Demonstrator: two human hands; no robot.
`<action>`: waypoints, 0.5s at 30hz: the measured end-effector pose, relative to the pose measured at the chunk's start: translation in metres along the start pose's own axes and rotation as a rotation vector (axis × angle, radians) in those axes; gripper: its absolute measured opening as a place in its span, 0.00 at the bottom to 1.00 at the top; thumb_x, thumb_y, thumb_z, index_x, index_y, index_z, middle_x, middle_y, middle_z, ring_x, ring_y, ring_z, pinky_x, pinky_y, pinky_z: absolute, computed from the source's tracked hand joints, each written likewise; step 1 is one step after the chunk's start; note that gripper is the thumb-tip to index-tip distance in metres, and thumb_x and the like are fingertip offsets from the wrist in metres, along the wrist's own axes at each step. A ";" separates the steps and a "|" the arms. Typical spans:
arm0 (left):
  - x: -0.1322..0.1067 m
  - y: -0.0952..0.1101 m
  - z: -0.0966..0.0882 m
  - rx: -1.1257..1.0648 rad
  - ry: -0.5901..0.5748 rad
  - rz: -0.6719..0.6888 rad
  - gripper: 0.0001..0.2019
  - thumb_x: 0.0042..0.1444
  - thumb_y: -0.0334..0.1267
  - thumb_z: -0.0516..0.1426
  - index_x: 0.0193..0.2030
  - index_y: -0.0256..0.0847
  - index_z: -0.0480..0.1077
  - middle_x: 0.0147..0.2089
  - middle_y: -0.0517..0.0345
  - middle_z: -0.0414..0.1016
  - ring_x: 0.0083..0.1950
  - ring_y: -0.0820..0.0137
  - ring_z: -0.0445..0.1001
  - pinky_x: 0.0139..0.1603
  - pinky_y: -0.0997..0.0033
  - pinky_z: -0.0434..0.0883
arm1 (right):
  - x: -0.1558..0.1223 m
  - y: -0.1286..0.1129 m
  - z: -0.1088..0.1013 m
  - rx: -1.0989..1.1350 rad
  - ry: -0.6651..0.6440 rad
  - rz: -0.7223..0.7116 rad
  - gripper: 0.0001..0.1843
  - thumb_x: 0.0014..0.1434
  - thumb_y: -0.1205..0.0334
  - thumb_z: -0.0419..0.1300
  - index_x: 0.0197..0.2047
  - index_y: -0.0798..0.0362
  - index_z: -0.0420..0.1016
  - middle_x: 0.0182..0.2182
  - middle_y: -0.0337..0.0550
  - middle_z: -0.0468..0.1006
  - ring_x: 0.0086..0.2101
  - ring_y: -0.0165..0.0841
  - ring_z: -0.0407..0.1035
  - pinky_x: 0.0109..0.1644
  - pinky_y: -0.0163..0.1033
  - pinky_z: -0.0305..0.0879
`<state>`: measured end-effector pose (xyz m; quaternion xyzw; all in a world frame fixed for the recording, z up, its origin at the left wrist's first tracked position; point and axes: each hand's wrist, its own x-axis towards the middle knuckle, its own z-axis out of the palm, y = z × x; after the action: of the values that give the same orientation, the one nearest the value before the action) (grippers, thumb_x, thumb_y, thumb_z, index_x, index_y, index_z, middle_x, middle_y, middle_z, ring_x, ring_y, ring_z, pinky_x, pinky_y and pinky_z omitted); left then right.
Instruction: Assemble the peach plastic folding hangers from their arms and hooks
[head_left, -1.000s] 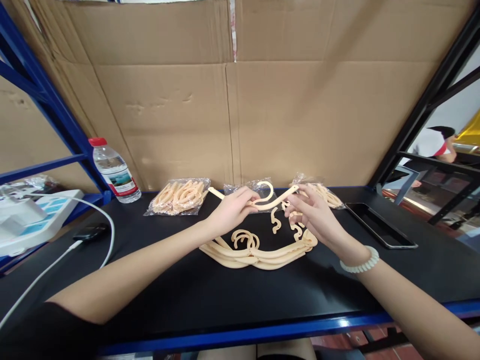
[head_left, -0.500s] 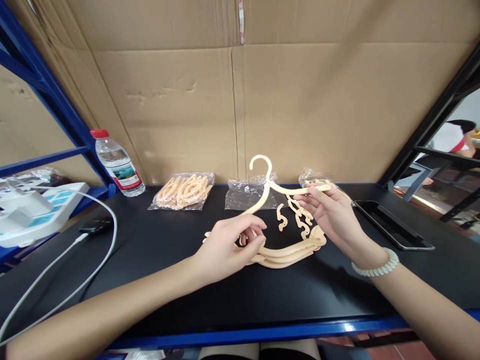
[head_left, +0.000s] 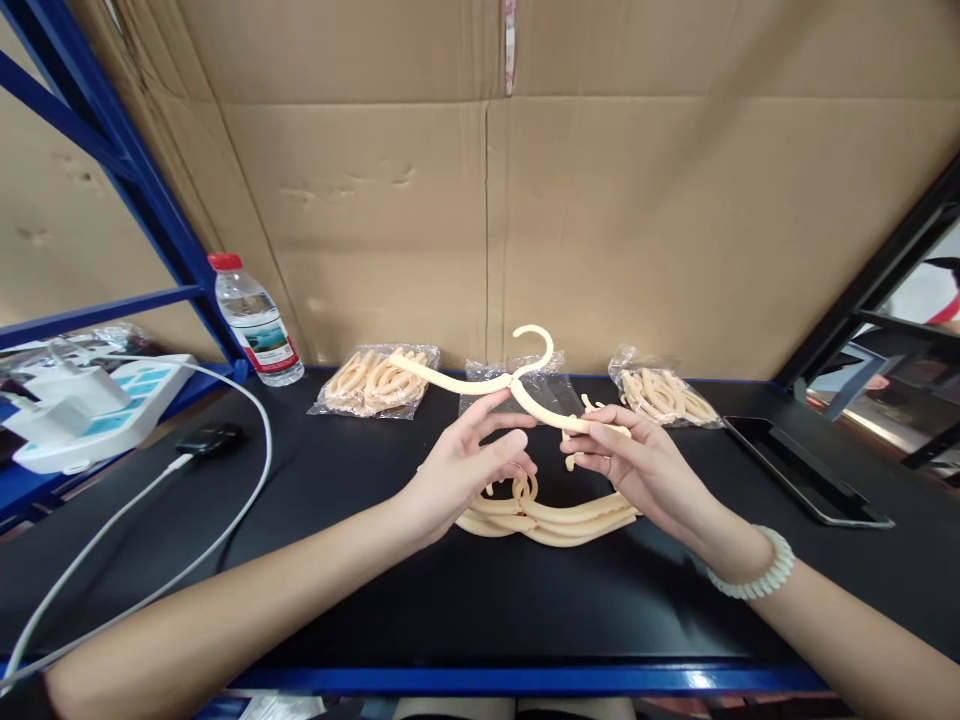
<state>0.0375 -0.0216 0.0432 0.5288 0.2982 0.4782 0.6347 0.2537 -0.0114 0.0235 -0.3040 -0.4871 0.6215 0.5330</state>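
Presently, right hand [head_left: 645,465] pinches hanger [head_left: 513,381] near one end; left hand [head_left: 450,480] — fingers parted — sits by its middle, contact unclear. Stacked hangers [head_left: 577,522] lie on table [head_left: 420,620].

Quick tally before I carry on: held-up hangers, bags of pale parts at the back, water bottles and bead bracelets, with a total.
Hanger held up in the right hand: 1
Bags of pale parts: 2 (left bag, right bag)
Water bottle: 1
Bead bracelet: 1
Total: 5
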 end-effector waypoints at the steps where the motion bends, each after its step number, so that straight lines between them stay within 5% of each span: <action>1: 0.000 -0.001 0.000 -0.046 -0.002 -0.021 0.29 0.55 0.39 0.64 0.62 0.47 0.61 0.51 0.53 0.72 0.36 0.72 0.77 0.41 0.69 0.72 | 0.000 0.000 0.000 -0.009 -0.004 0.004 0.08 0.55 0.59 0.68 0.37 0.51 0.77 0.34 0.42 0.83 0.38 0.33 0.79 0.42 0.34 0.75; 10: 0.003 -0.012 -0.006 -0.254 0.036 -0.079 0.13 0.52 0.41 0.66 0.42 0.37 0.78 0.31 0.59 0.76 0.30 0.78 0.74 0.33 0.81 0.72 | 0.002 -0.005 -0.001 -0.116 -0.016 -0.080 0.09 0.53 0.59 0.70 0.36 0.52 0.79 0.29 0.38 0.77 0.28 0.26 0.72 0.35 0.31 0.73; 15: 0.004 -0.011 -0.008 -0.225 0.084 -0.061 0.11 0.51 0.38 0.67 0.41 0.36 0.79 0.34 0.55 0.81 0.37 0.74 0.79 0.41 0.81 0.75 | 0.005 -0.009 -0.010 -0.178 -0.013 -0.149 0.10 0.56 0.53 0.66 0.36 0.51 0.79 0.28 0.40 0.76 0.29 0.28 0.71 0.34 0.34 0.72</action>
<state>0.0352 -0.0142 0.0306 0.4246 0.2849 0.5107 0.6912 0.2648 -0.0038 0.0294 -0.3089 -0.5650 0.5367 0.5453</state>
